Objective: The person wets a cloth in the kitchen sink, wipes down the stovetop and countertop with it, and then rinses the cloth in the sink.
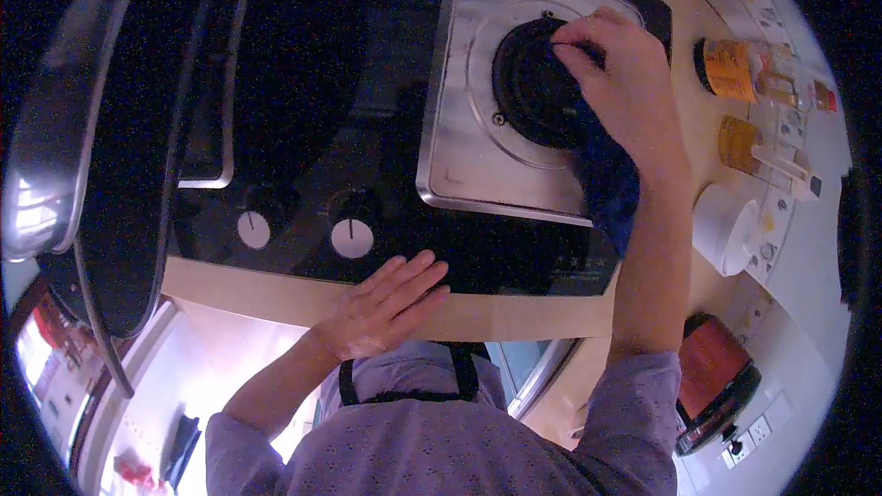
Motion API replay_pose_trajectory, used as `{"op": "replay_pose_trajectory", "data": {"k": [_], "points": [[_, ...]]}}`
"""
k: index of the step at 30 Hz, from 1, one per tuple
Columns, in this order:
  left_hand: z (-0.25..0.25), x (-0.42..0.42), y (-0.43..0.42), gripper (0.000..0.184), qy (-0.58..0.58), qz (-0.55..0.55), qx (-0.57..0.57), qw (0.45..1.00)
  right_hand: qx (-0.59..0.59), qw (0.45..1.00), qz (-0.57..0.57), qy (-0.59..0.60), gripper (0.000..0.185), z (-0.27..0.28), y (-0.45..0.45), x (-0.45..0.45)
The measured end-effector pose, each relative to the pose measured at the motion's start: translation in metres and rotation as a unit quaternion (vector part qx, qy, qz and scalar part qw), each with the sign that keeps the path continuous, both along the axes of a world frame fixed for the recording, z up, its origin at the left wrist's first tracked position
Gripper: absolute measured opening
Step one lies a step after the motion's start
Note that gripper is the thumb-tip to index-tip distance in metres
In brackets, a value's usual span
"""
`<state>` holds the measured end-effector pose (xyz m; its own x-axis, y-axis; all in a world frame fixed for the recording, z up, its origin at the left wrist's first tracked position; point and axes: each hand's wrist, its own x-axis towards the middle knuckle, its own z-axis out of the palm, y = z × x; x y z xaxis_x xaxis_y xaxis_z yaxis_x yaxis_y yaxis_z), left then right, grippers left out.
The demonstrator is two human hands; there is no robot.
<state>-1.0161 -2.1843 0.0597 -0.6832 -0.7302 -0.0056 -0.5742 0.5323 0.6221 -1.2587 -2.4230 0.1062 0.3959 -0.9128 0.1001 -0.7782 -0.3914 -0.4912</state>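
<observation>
**Fingers [602,28] of right hand [629,78] at burner**

I have bare steel plate [459,161] left of these fingers; the cooktop's [386,142] front edge runs under my left hand [386,305], fingers extended, slightly parted. Right wrist bends; thumb and index nearly meet, grip unclear. Burner [528,87] lies beneath the fingertips; blue cloth [611,186] trails beside the wrist.

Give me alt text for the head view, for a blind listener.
A person's right hand is at the black burner of a black-topped stove, with dark blue cloth beside the wrist. The left hand lies at the stove's front edge, near two knobs.
</observation>
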Motion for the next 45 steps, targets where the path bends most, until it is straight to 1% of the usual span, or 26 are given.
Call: {"op": "replay_pose_trajectory", "data": {"k": [4, 7, 10, 13, 16, 19, 22, 25, 28, 31, 34, 37, 40, 43, 45], "points": [[0.002, -0.004, 0.001, 0.042, 0.000, 0.002, 0.004, 1.000, -0.007, 0.998, -0.054, -0.020, 0.013, 0.002, 0.003, -0.012], [0.001, -0.007, 0.002, 0.041, 0.004, 0.001, 0.004, 1.000, -0.045, 0.998, -0.046, -0.019, 0.013, 0.006, 0.008, -0.003], [0.003, -0.008, 0.000, 0.040, -0.004, 0.002, -0.003, 1.000, 0.008, 0.999, 0.015, -0.028, 0.013, -0.001, 0.004, 0.000], [0.001, -0.011, 0.001, 0.039, -0.002, -0.001, -0.011, 1.000, -0.059, 0.998, -0.014, 0.002, 0.013, -0.002, 0.004, -0.011], [0.004, -0.011, 0.000, 0.040, 0.003, 0.002, -0.004, 1.000, -0.025, 0.991, -0.121, -0.057, 0.013, 0.004, 0.009, -0.016], [0.005, -0.014, -0.001, 0.041, -0.002, -0.002, 0.002, 1.000, -0.040, 0.987, -0.144, -0.056, 0.013, 0.009, 0.015, -0.021], [0.005, -0.017, 0.001, 0.042, -0.002, -0.003, 0.002, 1.000, -0.027, 0.992, -0.115, -0.046, 0.014, 0.008, 0.012, -0.016], [0.004, -0.018, 0.001, 0.044, -0.002, -0.004, -0.006, 1.000, -0.111, 0.992, -0.056, -0.003, 0.017, -0.011, 0.007, -0.024], [0.003, -0.019, 0.003, 0.045, -0.001, -0.003, -0.011, 1.000, -0.078, 0.994, -0.024, 0.067, 0.019, -0.007, 0.018, -0.030], [0.006, -0.016, 0.001, 0.047, 0.002, 0.000, -0.003, 1.000, -0.046, 0.995, -0.052, 0.071, 0.020, -0.009, 0.020, -0.035], [0.006, -0.018, 0.002, 0.047, 0.004, 0.001, 0.003, 1.000, -0.089, 0.992, -0.077, 0.036, 0.019, -0.008, 0.018, -0.035], [0.005, -0.014, 0.001, 0.047, 0.006, 0.000, 0.012, 1.000, -0.085, 0.994, -0.062, 0.035, 0.019, -0.006, 0.013, -0.027], [0.005, -0.015, 0.001, 0.047, -0.001, -0.002, 0.002, 1.000, -0.044, 0.997, -0.034, 0.058, 0.018, -0.002, 0.012, -0.026], [0.006, -0.016, 0.001, 0.047, 0.000, 0.000, -0.002, 1.000, -0.114, 0.993, -0.024, 0.032, 0.017, -0.009, 0.011, -0.027], [0.006, -0.017, 0.001, 0.047, 0.003, 0.000, 0.003, 1.000, -0.063, 0.996, -0.026, 0.049, 0.017, 0.000, 0.012, -0.017]]}}
